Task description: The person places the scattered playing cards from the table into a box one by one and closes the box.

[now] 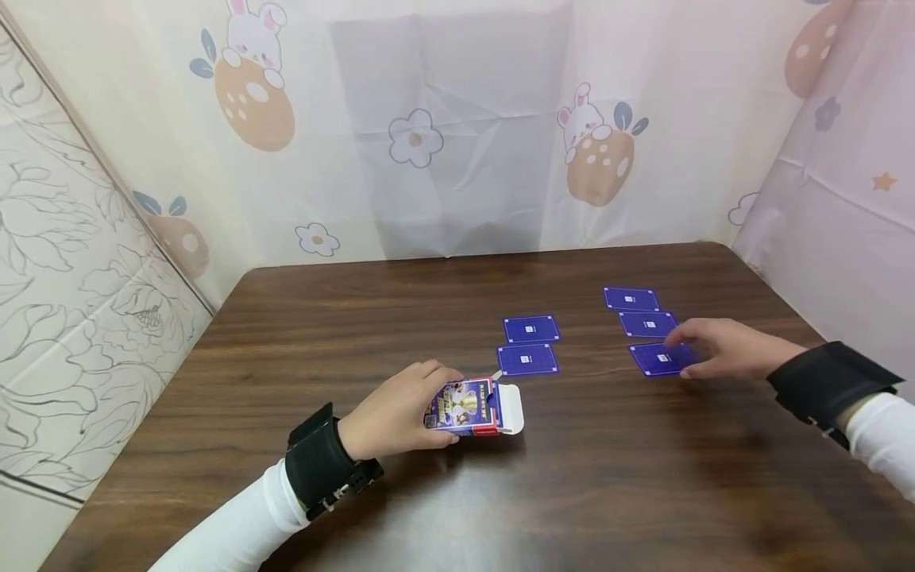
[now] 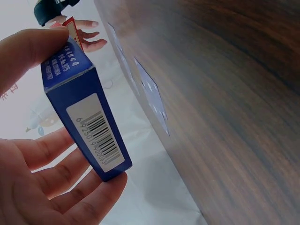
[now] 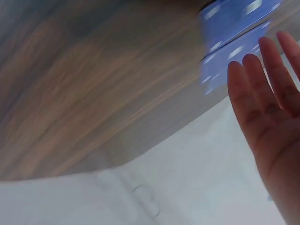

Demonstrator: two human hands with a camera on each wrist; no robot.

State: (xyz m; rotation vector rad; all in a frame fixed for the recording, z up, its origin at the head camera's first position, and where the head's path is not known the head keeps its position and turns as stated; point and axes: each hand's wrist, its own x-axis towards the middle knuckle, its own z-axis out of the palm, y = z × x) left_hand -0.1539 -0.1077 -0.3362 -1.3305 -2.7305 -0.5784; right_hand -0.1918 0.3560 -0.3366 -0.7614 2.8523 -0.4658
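Note:
My left hand (image 1: 396,409) grips a small card box (image 1: 465,407), thumb on one side and fingers on the other. The box's white end flap (image 1: 511,409) stands open toward the right. In the left wrist view its blue side with a barcode label (image 2: 97,133) faces the camera. Over at the right, my right hand (image 1: 729,349) is above the nearest blue card (image 1: 652,361) of a column of three, fingertips at the card's right end. The right wrist view, blurred, shows those fingers (image 3: 246,89) extended and holding nothing. Whether they touch the card cannot be told.
Two more cards of the right column, a middle card (image 1: 646,324) and a far card (image 1: 631,299), lie behind. Left of them are two blue cards, one far (image 1: 531,328) and one near (image 1: 527,359). A patterned curtain (image 1: 472,191) hangs behind the brown wooden table (image 1: 322,318).

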